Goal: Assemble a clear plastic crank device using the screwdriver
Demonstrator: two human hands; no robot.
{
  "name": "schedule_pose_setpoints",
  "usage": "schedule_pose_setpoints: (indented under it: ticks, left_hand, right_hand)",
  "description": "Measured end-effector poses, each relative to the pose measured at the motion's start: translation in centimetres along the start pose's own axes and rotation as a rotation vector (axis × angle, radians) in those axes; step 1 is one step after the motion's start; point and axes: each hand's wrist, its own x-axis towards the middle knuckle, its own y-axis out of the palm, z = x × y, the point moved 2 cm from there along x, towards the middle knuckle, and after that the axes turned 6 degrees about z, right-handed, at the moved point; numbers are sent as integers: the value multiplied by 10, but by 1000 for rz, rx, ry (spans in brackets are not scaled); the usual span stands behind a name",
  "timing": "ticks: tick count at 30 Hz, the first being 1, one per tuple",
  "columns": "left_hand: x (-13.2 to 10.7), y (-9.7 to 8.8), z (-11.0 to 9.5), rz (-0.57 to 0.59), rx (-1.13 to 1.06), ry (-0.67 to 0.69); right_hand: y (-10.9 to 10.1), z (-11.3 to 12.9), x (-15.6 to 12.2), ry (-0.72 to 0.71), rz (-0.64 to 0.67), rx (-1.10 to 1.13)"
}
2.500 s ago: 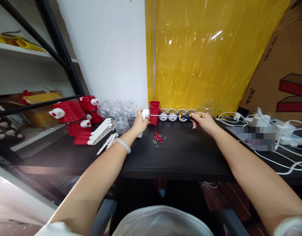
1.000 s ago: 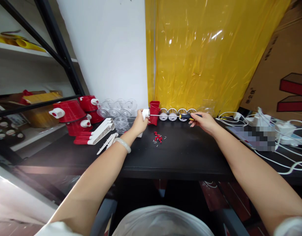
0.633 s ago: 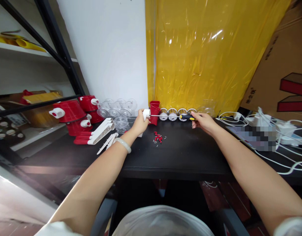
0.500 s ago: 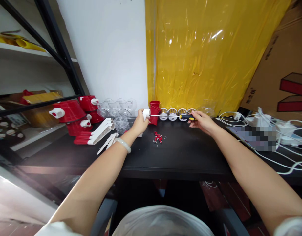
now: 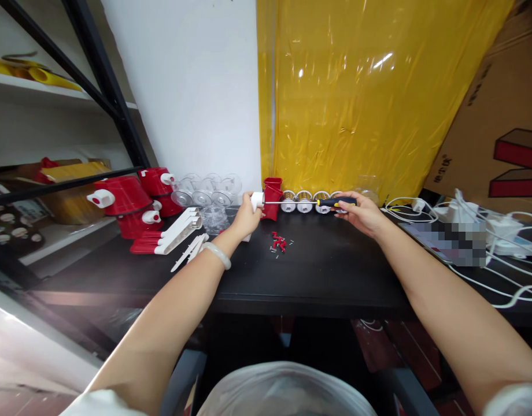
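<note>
My left hand (image 5: 245, 218) is closed round a small white plastic part (image 5: 256, 200) held just above the black table (image 5: 318, 277). My right hand (image 5: 362, 213) grips the black and yellow handle of a screwdriver (image 5: 331, 202). The thin metal shaft runs level to the left and its tip meets the white part. A red plastic piece (image 5: 272, 198) stands right behind the shaft. A small heap of red bits and screws (image 5: 278, 242) lies on the table below and between my hands.
Red and white housings (image 5: 126, 203), clear plastic cups (image 5: 207, 192) and white handle pieces (image 5: 178, 230) lie at the left. A row of round metal parts (image 5: 304, 201) sits behind the screwdriver. White cables and adapters (image 5: 483, 225) fill the right. A yellow plastic sheet (image 5: 361, 98) hangs behind.
My right hand's fingers have shifted along the screwdriver handle, regripping and turning it. The left hand and the white part have stayed in place.
</note>
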Motion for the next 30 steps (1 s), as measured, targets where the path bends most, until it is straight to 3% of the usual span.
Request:
schedule_pose_setpoints:
  ticks: [8, 23, 30]
  left_hand:
    - [-1, 0, -4, 7, -44, -19]
    - [-3, 1, -6, 7, -17, -26]
    - [0, 0, -5, -14, -57, -27]
  right_hand:
    - [-3, 0, 3, -23, -49, -71]
    - [-7, -7, 7, 32, -17, -260]
    - [3, -4, 2, 76, -13, -148]
